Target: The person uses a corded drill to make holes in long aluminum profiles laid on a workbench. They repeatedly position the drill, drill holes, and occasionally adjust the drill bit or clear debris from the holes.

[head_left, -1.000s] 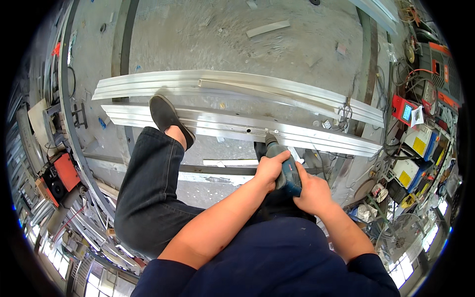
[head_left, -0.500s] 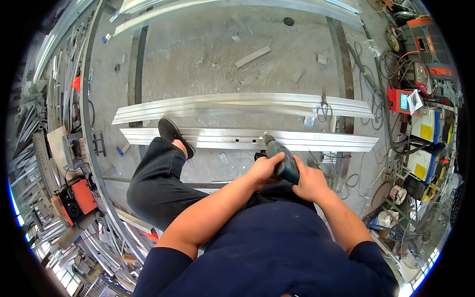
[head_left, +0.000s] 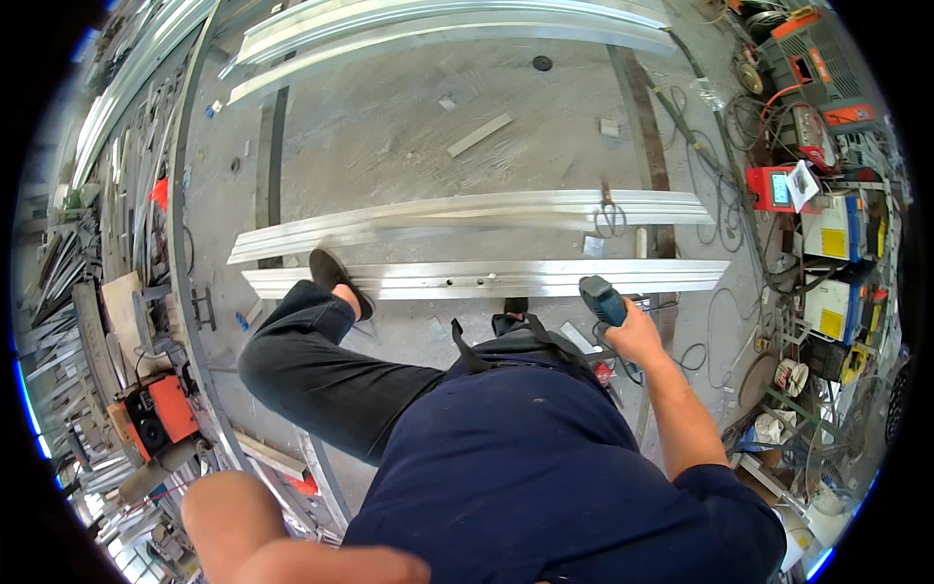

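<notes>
My right hand [head_left: 637, 336] grips a dark teal power drill [head_left: 604, 301] by its handle. The drill is just in front of a long silver aluminium profile [head_left: 574, 277] lying crosswise on the frame. Dark round holes show near the middle of that profile, left of the drill. My left hand [head_left: 341, 565] is off the drill, close to my body at the lower edge; its fingers are blurred and partly cut off. My left foot in a dark shoe [head_left: 342, 277] rests on the profile's left part.
A second aluminium profile [head_left: 389, 219] lies farther off, with scissors [head_left: 610, 216] on its right part. More profiles [head_left: 448, 34] lie at the far end. Cables, a red device [head_left: 769, 190] and boxes crowd the right; metal offcuts [head_left: 58, 321] and an orange-black machine [head_left: 161, 417] the left.
My left hand has let go of the drill and swung back to the lower left. The drill, in my right hand alone, has moved right, away from the row of holes.
</notes>
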`<state>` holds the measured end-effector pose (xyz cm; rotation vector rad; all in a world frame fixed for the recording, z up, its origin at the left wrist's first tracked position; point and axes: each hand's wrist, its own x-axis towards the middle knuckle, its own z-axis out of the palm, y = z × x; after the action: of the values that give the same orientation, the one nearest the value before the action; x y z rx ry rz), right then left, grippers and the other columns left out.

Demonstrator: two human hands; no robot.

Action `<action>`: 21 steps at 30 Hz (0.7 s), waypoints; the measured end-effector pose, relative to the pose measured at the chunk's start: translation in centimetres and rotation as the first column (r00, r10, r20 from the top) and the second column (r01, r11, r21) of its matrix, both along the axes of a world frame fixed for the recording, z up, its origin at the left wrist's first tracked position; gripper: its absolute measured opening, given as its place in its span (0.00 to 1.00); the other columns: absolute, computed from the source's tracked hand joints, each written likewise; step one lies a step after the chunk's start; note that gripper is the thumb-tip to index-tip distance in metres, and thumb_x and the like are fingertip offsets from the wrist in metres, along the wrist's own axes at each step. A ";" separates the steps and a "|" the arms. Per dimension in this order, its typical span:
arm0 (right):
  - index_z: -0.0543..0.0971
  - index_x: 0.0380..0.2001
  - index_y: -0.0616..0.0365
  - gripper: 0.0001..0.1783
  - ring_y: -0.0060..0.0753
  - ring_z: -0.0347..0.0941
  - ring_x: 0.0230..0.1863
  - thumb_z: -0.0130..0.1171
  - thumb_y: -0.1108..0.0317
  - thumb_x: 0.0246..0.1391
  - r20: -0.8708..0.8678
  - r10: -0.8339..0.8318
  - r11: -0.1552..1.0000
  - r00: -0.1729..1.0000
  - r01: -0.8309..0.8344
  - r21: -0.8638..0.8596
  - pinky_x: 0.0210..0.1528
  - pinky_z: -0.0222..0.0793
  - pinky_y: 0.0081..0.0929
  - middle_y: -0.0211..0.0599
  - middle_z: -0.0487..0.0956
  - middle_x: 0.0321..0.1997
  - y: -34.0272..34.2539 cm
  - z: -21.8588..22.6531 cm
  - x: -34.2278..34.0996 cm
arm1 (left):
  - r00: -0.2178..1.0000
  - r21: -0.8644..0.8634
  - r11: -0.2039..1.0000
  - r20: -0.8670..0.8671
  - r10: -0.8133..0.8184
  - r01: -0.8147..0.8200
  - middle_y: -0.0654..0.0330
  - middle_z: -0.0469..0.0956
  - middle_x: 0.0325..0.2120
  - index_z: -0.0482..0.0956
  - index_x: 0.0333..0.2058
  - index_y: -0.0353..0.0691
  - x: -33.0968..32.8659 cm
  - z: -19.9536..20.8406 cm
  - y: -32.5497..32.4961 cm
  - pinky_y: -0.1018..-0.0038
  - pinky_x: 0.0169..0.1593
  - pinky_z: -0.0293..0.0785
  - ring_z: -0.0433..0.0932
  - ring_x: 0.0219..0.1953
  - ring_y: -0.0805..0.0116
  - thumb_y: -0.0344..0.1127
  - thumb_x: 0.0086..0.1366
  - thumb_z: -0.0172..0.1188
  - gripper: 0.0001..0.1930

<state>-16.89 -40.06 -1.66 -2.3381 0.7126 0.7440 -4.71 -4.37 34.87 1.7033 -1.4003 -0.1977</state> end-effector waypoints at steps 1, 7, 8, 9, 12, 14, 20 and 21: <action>0.74 0.59 0.61 0.36 0.59 0.79 0.51 0.60 0.65 0.40 -0.012 -0.034 0.999 0.999 0.034 0.000 0.54 0.73 0.43 0.59 0.83 0.46 -0.2 -0.4 -0.1 | 0.997 -0.048 0.996 0.028 0.073 -0.072 0.67 0.64 0.12 0.70 0.15 0.45 -0.9 0.7 -0.5 0.69 0.20 0.61 0.64 0.14 0.70 0.24 0.45 0.70 0.15; 0.74 0.59 0.62 0.38 0.57 0.79 0.51 0.61 0.65 0.40 0.032 -0.106 0.992 0.994 0.103 0.072 0.55 0.73 0.41 0.58 0.83 0.46 -0.2 0.1 -0.6 | 0.943 -0.298 0.928 0.174 0.282 -0.223 0.70 0.61 0.14 0.65 0.16 0.48 -1.8 2.4 -2.5 0.74 0.20 0.60 0.61 0.15 0.72 0.20 0.49 0.66 0.19; 0.74 0.60 0.62 0.38 0.57 0.79 0.51 0.61 0.65 0.40 0.032 -0.118 0.990 0.993 0.115 0.077 0.55 0.73 0.41 0.59 0.83 0.47 -0.4 0.1 -0.7 | 0.933 -0.299 0.918 0.169 0.318 -0.259 0.71 0.61 0.15 0.64 0.16 0.49 -2.5 2.6 -1.8 0.74 0.21 0.62 0.61 0.16 0.72 0.22 0.52 0.66 0.19; 0.74 0.60 0.62 0.38 0.57 0.79 0.52 0.61 0.65 0.40 0.024 -0.138 0.987 0.990 0.136 0.086 0.55 0.73 0.40 0.59 0.82 0.47 -0.3 0.3 -0.6 | 0.922 -0.298 0.908 0.161 0.352 -0.294 0.71 0.61 0.16 0.63 0.17 0.49 -3.1 2.8 -1.0 0.74 0.22 0.64 0.62 0.17 0.72 0.23 0.55 0.65 0.19; 0.73 0.61 0.61 0.39 0.56 0.79 0.53 0.61 0.64 0.40 0.007 -0.208 0.973 0.978 0.206 0.101 0.56 0.73 0.40 0.58 0.82 0.48 -1.1 0.9 -1.9 | 0.900 -0.370 0.891 0.239 0.365 -0.263 0.69 0.65 0.18 0.67 0.20 0.47 -3.3 1.4 2.9 0.73 0.28 0.69 0.66 0.19 0.70 0.30 0.59 0.64 0.14; 0.72 0.62 0.60 0.39 0.56 0.79 0.54 0.63 0.62 0.41 0.039 -0.198 0.972 0.979 0.192 0.134 0.56 0.73 0.41 0.57 0.83 0.49 -0.7 0.5 -1.7 | 0.846 -0.257 0.879 0.262 0.463 -0.402 0.65 0.68 0.20 0.70 0.22 0.43 -3.3 0.3 5.3 0.72 0.30 0.67 0.67 0.21 0.68 0.34 0.57 0.65 0.11; 0.71 0.63 0.60 0.40 0.53 0.78 0.57 0.63 0.61 0.44 0.023 -0.210 0.960 0.977 0.202 0.192 0.58 0.72 0.39 0.53 0.81 0.54 -1.3 -0.2 -2.2 | 0.639 0.282 0.665 -0.189 0.745 -0.692 0.59 0.73 0.20 0.74 0.22 0.34 -1.0 -13.0 4.5 0.74 0.27 0.63 0.70 0.22 0.70 0.24 0.57 0.66 0.09; 0.71 0.63 0.60 0.40 0.52 0.78 0.57 0.63 0.61 0.43 0.022 -0.212 0.958 0.977 0.204 0.200 0.58 0.72 0.39 0.53 0.81 0.54 -1.4 -0.4 -2.4 | 0.575 0.334 0.622 -0.237 0.783 -0.709 0.61 0.72 0.19 0.75 0.23 0.34 -1.3 -14.7 4.7 0.77 0.29 0.62 0.68 0.22 0.71 0.24 0.60 0.64 0.09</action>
<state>-19.31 -41.46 -2.06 -2.0566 0.8125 0.6379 -6.01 0.28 20.16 2.1557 -0.2895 -0.1587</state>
